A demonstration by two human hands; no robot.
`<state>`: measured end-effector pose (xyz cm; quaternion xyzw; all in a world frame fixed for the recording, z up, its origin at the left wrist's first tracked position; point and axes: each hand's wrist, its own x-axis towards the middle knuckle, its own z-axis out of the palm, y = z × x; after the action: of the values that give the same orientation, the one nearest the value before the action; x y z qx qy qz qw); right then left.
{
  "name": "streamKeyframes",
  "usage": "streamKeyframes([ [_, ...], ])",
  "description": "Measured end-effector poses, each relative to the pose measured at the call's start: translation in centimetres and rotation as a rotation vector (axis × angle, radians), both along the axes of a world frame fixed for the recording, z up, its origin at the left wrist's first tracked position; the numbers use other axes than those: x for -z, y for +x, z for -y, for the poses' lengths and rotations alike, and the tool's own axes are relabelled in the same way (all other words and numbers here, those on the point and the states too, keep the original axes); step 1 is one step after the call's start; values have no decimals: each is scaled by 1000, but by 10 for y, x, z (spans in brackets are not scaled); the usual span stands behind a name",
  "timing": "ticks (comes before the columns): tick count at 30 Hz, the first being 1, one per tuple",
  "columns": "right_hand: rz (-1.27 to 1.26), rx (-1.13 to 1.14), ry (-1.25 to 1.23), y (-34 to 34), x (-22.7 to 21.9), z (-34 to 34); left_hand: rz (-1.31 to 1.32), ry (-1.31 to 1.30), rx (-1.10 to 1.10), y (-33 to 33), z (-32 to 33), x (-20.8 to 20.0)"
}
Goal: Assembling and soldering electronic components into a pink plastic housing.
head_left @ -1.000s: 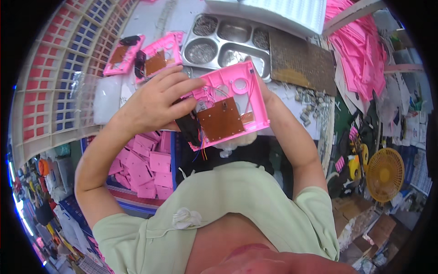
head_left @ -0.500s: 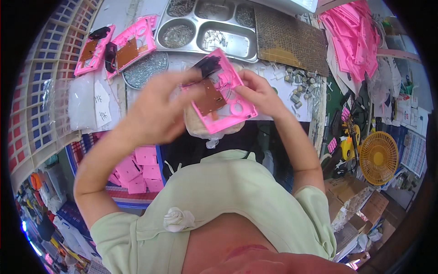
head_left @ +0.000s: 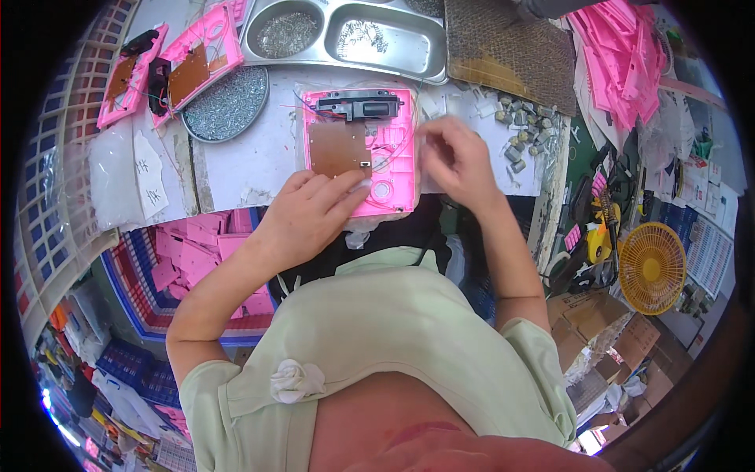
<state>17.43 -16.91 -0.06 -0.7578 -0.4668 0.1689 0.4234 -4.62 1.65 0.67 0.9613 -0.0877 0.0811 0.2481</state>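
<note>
A pink plastic casing (head_left: 403, 169) lies in front of me, open side up. Across its far end sits a black plastic part (head_left: 358, 106), and a brown circuit board (head_left: 336, 148) covers its left side. Thin wires run over the right half. My left hand (head_left: 311, 214) holds the casing's near left corner, fingers over the lower edge of the board; the thumb's grip is partly hidden. Just off the right edge is my right hand (head_left: 462, 165), its fingers loosely bent and apart from the thumb, with nothing visible in them.
Two similar pink casings (head_left: 206, 67) lie at the far left, beside a round dish of small metal pieces (head_left: 228, 106). Behind stands a metal compartment tray (head_left: 409, 51). Small metal blocks (head_left: 519, 134) lie at right. A crate (head_left: 145, 303) of pink parts sits below the table's left edge.
The casing has gone from tilted in the air to flat on the table, turned squarer to me. My left hand has come down onto it; my right has let go of its edge.
</note>
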Motion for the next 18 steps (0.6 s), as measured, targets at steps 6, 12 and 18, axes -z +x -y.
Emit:
streamKeyframes([
  [6,656,-138,-73,36,0,-34,16,-105,2,0,0,9],
  [12,791,-313,114,59,3,-24,31,-154,-57,7,8,2],
  [18,596,-401,69,47,-17,-9,33,-210,-279,32,30,-3],
])
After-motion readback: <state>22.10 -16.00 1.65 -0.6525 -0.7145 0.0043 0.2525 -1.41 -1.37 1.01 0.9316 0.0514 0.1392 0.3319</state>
